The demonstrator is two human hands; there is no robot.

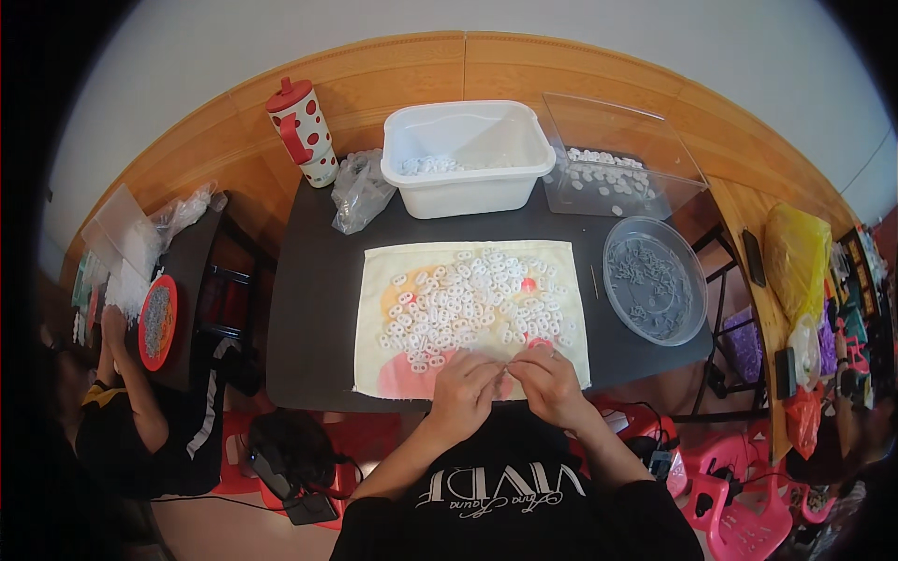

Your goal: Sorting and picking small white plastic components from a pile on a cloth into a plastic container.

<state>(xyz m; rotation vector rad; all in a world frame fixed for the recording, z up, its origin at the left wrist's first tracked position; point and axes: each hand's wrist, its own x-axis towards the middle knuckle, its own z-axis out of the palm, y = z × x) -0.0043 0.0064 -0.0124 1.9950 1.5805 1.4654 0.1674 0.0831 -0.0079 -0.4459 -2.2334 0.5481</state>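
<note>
Over the near edge of a cream cloth (374, 280) with pink and orange patches, my left hand (465, 385) and my right hand (550, 383) meet fingertip to fingertip. Both are closed in a pinch, and whatever lies between the fingers is too small and covered to make out. Just beyond them spreads a loose heap of small white plastic pieces (449, 304), many with two holes. To the right of the cloth, small grey parts (645, 271) fill the bottom of a round clear tub (692, 313). A thin stick (594, 282) lies between cloth and tub.
At the back of the dark table (313, 309) stand a white basin (468, 192), a clear box (645, 201) with white pieces, a crumpled plastic bag (359, 192) and a red-dotted tumbler (304, 131). Another person's hands (112, 327) work at the left table, beside a red plate (157, 323).
</note>
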